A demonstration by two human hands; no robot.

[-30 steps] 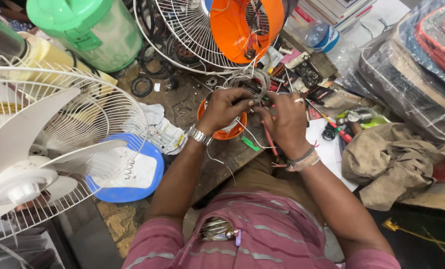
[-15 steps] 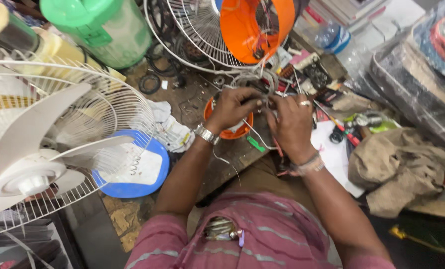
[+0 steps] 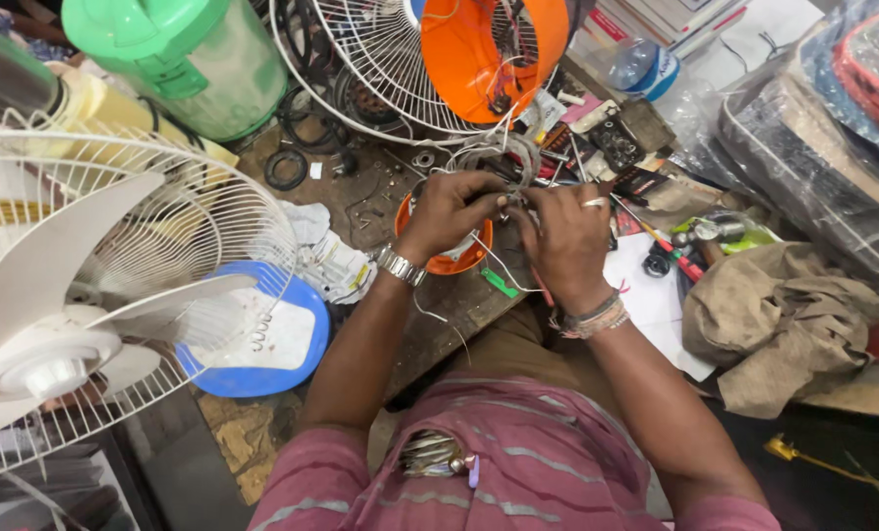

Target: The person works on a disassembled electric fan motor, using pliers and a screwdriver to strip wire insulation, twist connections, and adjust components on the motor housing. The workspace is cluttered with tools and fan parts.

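Orange bowl-shaped fan part (image 3: 451, 262) sits at centre frame on a cluttered wooden bench (image 3: 439, 324), partly under the left hand (image 3: 451, 209). That hand is curled, fingers bent round a small metal piece with thin wires (image 3: 503, 202) just above the orange part. Right hand (image 3: 564, 236) meets it from the right, fingers closed in a pinch on the same wire bundle; fingertips of both hands touching or nearly so. What exactly is pinched is too small to tell. A thin white wire (image 3: 503, 275) trails down from between the hands across the bench edge.

Upper centre: wire fan guard (image 3: 361, 59) with an orange motor housing (image 3: 484, 44) set in it. Upper left: green plastic jug (image 3: 179, 54). Left side: white fan with blades and guard (image 3: 76, 295), a blue round base (image 3: 272, 344) just right of it. Right of the hands: white paper (image 3: 646, 295), small tools, a crumpled tan cloth (image 3: 784, 324).
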